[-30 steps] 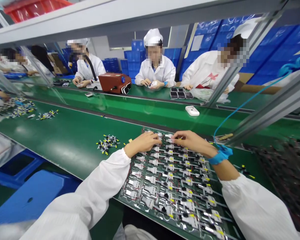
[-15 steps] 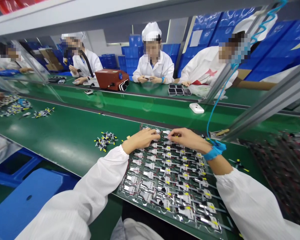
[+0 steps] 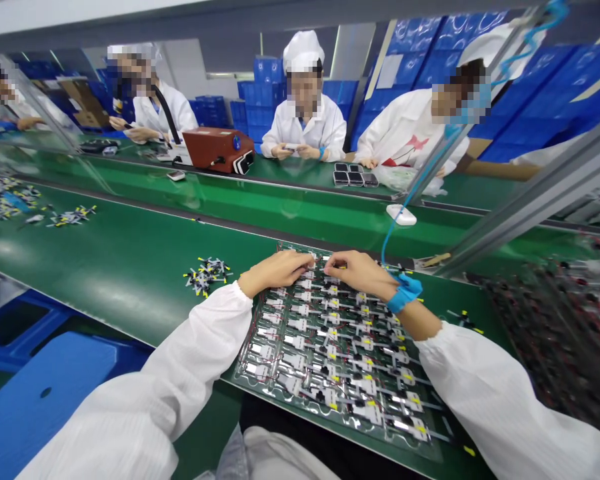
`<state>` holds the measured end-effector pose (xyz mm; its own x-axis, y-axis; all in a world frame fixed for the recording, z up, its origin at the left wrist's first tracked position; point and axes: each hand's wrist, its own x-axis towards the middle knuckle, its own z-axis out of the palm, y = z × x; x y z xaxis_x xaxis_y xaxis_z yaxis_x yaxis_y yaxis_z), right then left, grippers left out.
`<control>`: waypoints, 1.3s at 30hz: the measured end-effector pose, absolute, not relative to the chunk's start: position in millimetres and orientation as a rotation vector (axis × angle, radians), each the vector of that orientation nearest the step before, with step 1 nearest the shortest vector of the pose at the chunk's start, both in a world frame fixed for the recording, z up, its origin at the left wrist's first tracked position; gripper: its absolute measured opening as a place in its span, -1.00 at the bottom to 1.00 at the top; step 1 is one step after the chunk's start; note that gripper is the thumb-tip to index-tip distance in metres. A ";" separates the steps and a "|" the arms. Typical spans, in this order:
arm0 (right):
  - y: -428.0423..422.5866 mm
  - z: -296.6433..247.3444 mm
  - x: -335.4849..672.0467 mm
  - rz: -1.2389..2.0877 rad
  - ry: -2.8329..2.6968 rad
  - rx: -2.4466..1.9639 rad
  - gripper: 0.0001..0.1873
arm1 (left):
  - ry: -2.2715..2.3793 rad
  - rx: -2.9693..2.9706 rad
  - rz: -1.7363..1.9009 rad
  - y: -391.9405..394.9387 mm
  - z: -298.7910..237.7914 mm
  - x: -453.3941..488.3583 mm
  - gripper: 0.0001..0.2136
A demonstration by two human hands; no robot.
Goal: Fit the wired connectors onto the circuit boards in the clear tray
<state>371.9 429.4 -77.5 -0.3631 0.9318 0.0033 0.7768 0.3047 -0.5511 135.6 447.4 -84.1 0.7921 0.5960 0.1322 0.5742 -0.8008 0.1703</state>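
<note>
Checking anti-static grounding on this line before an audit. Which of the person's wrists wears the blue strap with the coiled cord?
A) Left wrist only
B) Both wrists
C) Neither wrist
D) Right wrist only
D. The blue wrist strap circles the wrist just behind the right hand, while the left hand shows no strap before its white sleeve.

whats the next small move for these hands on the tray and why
Probably shift the left hand and right hand one row nearer along the clear tray: both rest at its far end, while the rows of wired white parts nearer the body lie free of them.
</note>
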 end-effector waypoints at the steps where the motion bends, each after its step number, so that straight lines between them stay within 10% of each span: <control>1: 429.8 -77.3 368.3 0.659 -2.262 -1.560 -0.82 | 0.929 2.850 0.287 449.0 -85.3 134.9 -0.77; 39: 431.7 -81.3 342.7 0.621 -2.167 -1.702 -0.86 | 0.899 2.862 0.383 457.3 -96.6 137.1 -0.85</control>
<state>342.7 431.7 -81.3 -0.2422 0.9700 -0.0192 0.8329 0.1977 -0.5169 137.1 457.3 -96.6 0.7918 0.5757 0.2040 0.5461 -0.8169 0.1858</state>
